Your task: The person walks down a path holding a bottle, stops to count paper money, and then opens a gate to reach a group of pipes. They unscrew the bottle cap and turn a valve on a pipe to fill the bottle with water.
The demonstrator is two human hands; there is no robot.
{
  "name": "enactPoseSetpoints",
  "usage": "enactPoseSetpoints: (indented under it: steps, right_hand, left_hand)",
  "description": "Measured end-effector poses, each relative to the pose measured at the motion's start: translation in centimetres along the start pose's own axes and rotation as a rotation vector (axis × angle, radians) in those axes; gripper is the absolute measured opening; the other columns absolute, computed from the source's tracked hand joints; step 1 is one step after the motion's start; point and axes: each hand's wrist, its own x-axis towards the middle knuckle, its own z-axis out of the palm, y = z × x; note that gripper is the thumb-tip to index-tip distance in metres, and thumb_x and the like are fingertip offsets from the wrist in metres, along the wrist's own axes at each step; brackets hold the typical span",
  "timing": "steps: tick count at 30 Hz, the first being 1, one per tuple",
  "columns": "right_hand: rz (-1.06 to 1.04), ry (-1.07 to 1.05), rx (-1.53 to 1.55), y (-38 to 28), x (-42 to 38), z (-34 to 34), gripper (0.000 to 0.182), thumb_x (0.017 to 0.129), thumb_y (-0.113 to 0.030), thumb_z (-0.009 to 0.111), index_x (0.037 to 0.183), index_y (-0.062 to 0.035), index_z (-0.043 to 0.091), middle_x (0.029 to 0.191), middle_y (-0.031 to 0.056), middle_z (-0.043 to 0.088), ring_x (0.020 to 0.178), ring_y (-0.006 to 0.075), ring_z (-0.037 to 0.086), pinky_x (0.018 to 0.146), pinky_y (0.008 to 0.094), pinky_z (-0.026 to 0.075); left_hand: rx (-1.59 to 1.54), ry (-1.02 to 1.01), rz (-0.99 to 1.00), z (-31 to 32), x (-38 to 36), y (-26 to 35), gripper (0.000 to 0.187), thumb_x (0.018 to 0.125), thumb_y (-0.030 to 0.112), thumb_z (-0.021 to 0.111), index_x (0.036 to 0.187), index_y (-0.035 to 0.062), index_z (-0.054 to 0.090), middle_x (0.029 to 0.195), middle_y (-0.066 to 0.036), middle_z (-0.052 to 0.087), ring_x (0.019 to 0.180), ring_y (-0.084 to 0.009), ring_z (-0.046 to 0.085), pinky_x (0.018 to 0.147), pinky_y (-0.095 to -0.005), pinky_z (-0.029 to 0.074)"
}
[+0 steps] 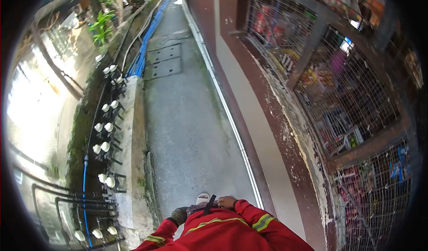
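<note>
My left hand (179, 215), in what looks like a greyish glove, is low at the front of my red jacket (218, 231). It is beside a patterned, dark cloth (196, 209), and its fingers are too small and blurred to make out. My right hand (227, 202) is bare and curled in at my waist, close to a black strap (209, 205) that hangs over the jacket. Whatever lies within its fingers is hidden. A foot in a white shoe (203, 198) shows just ahead of my waist.
A narrow concrete path (187, 117) runs ahead, with a drain cover (165, 61). On the left, a low ledge (131, 161) borders several white-capped water meters (105, 147) and blue pipes (147, 41). White pipes (227, 117) follow the right wall (263, 130), below a wire-mesh shop front (347, 95).
</note>
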Motion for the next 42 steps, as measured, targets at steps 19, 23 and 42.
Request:
enactPoseSetpoints:
  steps: [19, 23, 42]
  right_hand:
    - [-0.449, -0.238, -0.17, -0.9, 2.5, -2.7, 0.036, 0.096, -0.031, 0.049, 0.115, -0.0051, 0.065, 0.11, 0.0178, 0.067, 0.103, 0.0361, 0.063, 0.094, 0.0406, 0.048]
    - [-0.093, 0.076, 0.124, -7.3, 0.3, -3.7, 0.025, 0.091, -0.023, 0.061, 0.102, -0.0013, 0.068, 0.088, 0.0105, 0.069, 0.082, 0.0195, 0.066, 0.077, 0.0313, 0.051]
    - [-0.33, 0.858, 0.039, -28.4, 0.9, -11.3, 0.033, 0.085, -0.024, 0.075, 0.099, -0.001, 0.057, 0.074, 0.0036, 0.055, 0.054, 0.0085, 0.049, 0.046, 0.0259, 0.043]
  left_hand:
    - [-1.678, 0.898, 0.081, -12.7, -9.1, 2.8, 0.04, 0.095, 0.026, 0.063, 0.13, 0.0118, 0.049, 0.112, -0.003, 0.061, 0.1, -0.0207, 0.063, 0.092, -0.0429, 0.054]
    - [-1.669, 1.081, -0.112, -18.6, -5.0, 6.1, 0.051, 0.092, 0.016, 0.068, 0.137, 0.01, 0.044, 0.122, -0.007, 0.057, 0.108, -0.0249, 0.061, 0.094, -0.0475, 0.055]
    - [-1.048, 0.63, 0.167, -24.6, 6.1, 19.2, 0.028, 0.083, 0.001, 0.07, 0.109, 0.0067, 0.063, 0.109, -0.012, 0.062, 0.105, -0.0286, 0.06, 0.091, -0.0379, 0.05]
